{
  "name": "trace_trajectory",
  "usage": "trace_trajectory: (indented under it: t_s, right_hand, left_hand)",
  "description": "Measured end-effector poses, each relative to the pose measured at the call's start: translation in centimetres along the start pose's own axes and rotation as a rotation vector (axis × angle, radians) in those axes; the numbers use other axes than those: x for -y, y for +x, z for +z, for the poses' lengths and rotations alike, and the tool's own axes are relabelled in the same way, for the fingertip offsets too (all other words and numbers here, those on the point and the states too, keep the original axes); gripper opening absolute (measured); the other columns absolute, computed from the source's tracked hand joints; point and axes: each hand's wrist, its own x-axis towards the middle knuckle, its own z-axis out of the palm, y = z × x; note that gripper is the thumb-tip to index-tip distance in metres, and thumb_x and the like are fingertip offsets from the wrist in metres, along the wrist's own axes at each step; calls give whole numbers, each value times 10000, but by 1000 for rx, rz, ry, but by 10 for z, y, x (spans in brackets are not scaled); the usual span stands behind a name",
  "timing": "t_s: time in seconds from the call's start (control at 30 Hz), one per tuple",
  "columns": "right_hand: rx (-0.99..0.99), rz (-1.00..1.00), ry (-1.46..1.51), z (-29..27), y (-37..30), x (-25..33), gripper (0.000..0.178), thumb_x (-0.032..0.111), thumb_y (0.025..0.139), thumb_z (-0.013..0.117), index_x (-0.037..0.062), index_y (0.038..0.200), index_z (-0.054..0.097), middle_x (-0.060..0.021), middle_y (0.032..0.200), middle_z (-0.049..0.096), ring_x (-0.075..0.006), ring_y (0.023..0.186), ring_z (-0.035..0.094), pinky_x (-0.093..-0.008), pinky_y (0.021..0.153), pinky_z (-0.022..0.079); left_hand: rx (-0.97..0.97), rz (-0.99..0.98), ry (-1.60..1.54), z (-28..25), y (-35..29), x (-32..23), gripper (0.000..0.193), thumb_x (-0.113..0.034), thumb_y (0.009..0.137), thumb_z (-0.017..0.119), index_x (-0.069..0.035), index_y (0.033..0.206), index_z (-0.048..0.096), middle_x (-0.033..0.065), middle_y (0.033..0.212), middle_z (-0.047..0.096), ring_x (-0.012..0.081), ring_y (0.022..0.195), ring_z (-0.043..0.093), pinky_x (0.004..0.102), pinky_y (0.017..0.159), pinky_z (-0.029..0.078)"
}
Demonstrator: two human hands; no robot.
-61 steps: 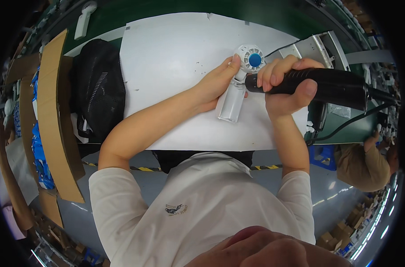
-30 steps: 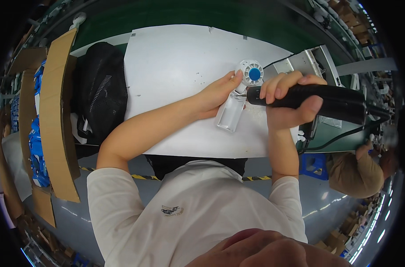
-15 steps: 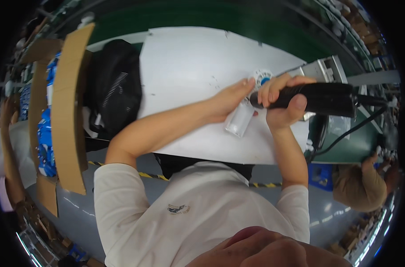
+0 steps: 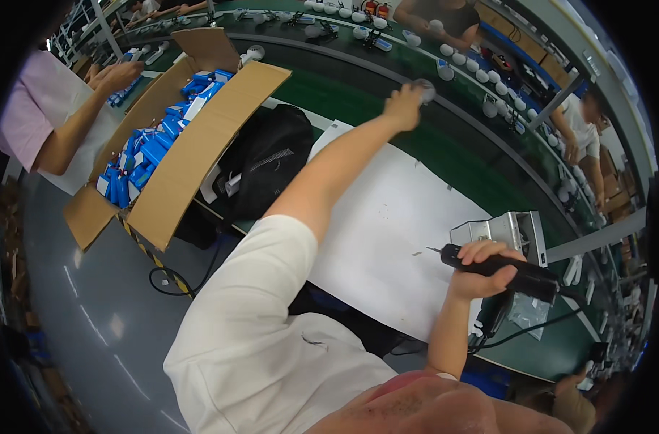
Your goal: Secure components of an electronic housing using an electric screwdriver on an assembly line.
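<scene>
My left hand (image 4: 402, 108) is stretched out to the far side, with its fingers closed round a pale, see-through round piece (image 4: 426, 91) at the edge of the green conveyor line. Motion and the fingers hide most of that piece. In my right hand (image 4: 480, 273) is a black electric screwdriver (image 4: 528, 279), its thin bit pointing left over the white work sheet (image 4: 376, 239). The cord runs off to the right from its rear end.
An open cardboard box (image 4: 214, 148) full of blue packs stands at the left, beside a black bag (image 4: 271, 159). A metal device (image 4: 499, 230) sits right of the sheet. White bulb-like pieces (image 4: 481, 75) line the far conveyor, where other people work.
My left hand has left the sheet and the screwdriver's tip, reaching far forward to the conveyor. The view has swung left. The screwdriver is still in my right hand, its bit now uncovered.
</scene>
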Motion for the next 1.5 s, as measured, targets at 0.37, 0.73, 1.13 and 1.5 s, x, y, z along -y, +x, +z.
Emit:
trace_trajectory:
  t_s: [0.37, 0.73, 1.13, 1.5]
  right_hand:
    - [-111, -13, -40, -7, 5, 6, 222, 315, 929, 511, 111, 991, 451, -51, 599, 464, -154, 422, 462, -276, 395, 419]
    - [-55, -13, -28, -27, 12, 14, 185, 139, 889, 530, 76, 1017, 413, -68, 591, 511, -131, 413, 445, -239, 402, 399]
    - [-120, 33, 169, -78, 28, 115, 350, 335, 897, 603, 70, 1001, 400, -72, 573, 503, -138, 349, 410, -266, 319, 379]
    - [-756, 416, 295, -349, 25, 128, 340, 420, 945, 507, 101, 829, 506, 33, 564, 379, -48, 396, 323, -193, 374, 298]
  left_hand:
    - [118, 154, 243, 19, -6, -11, 637, -306, 875, 556, -104, 1428, 314, 206, 1427, 331, 428, 1167, 432, 514, 957, 364]
    - [436, 724, -200, 48, -35, -169, 423, -270, 888, 575, -49, 1248, 548, 150, 1248, 536, 350, 1081, 518, 396, 918, 443]
    - [599, 808, -355, 62, 16, -322, 322, -244, 875, 580, -8, 1088, 635, 132, 1029, 675, 298, 892, 638, 368, 816, 502]
    - [889, 1210, 79, 150, 42, -435, 311, -257, 917, 531, -37, 1121, 611, 127, 1063, 662, 297, 918, 635, 383, 837, 499]
